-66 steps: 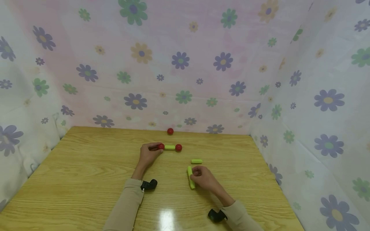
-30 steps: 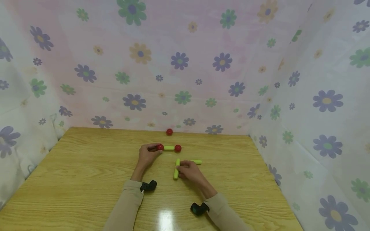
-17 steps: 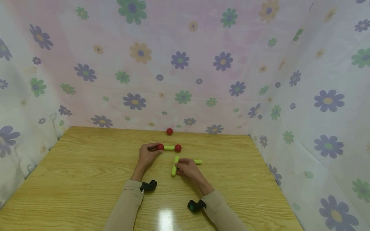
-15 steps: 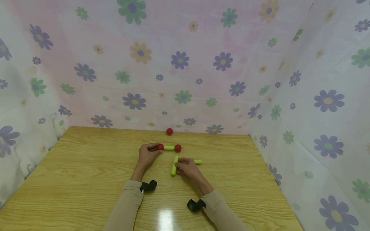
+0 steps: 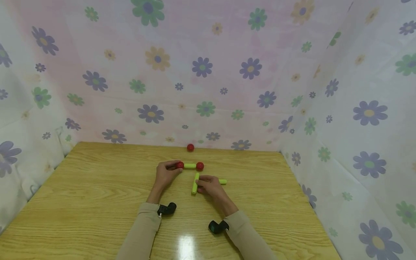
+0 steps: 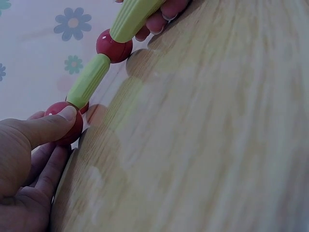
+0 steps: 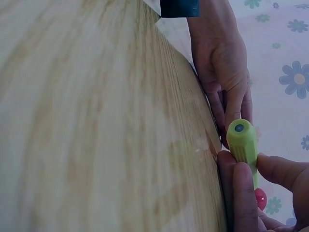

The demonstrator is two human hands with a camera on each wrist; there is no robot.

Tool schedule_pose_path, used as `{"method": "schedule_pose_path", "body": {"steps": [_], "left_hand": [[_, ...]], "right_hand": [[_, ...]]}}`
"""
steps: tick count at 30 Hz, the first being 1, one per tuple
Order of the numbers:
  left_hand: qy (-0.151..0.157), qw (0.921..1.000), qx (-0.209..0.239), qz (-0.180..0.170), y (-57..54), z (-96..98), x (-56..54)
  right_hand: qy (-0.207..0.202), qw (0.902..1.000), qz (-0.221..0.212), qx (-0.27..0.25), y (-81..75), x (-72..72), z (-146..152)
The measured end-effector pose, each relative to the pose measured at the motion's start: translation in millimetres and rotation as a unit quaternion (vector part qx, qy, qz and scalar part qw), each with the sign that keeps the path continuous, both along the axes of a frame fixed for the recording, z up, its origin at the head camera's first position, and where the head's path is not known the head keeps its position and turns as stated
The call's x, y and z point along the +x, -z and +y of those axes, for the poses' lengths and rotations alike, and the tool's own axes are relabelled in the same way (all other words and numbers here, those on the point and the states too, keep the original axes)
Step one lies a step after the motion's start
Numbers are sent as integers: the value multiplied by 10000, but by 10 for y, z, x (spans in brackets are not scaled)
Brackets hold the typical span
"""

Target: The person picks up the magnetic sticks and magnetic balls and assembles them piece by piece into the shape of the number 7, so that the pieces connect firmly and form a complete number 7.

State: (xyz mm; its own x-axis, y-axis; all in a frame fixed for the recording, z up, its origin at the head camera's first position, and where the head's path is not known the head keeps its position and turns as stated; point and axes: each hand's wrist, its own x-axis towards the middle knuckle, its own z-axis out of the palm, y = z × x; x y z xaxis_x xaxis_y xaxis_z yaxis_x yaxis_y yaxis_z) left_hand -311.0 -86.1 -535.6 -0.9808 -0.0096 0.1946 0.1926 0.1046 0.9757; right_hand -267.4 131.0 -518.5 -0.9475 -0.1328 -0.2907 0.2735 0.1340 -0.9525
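Note:
My left hand (image 5: 164, 176) pinches a red ball (image 5: 180, 165) between thumb and fingers. A short lime-green rod (image 5: 190, 166) joins this ball to a second red ball (image 5: 199, 166), making a dumbbell shape. My right hand (image 5: 210, 186) holds a longer green stick (image 5: 195, 183) between thumb and fingertips, its far tip just short of the right ball. In the right wrist view, the ribbed green stick (image 7: 243, 145) shows a dark round disc in its near end. The left wrist view has the stick (image 6: 130, 19) overlapping the farther ball (image 6: 115, 46).
Another green rod (image 5: 222, 182) lies on the wooden table (image 5: 107, 202), partly hidden behind my right hand. A loose red ball (image 5: 190, 147) sits at the table's back edge. Flower-print cloth (image 5: 221, 72) hangs behind and at both sides. Each wrist carries a black camera (image 5: 217, 227).
My right hand has carried the long green stick leftward and toward the dumbbell, turning it to lean slightly right at its far end. My left hand keeps its grip on the ball.

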Motion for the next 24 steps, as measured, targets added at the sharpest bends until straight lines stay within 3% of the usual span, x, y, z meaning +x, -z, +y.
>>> {"method": "schedule_pose_path", "body": {"steps": [24], "left_hand": [[-73, 9998, -163, -72, 15, -4, -4]], "right_hand": [[298, 9995, -38, -114, -16, -70, -57]]}}
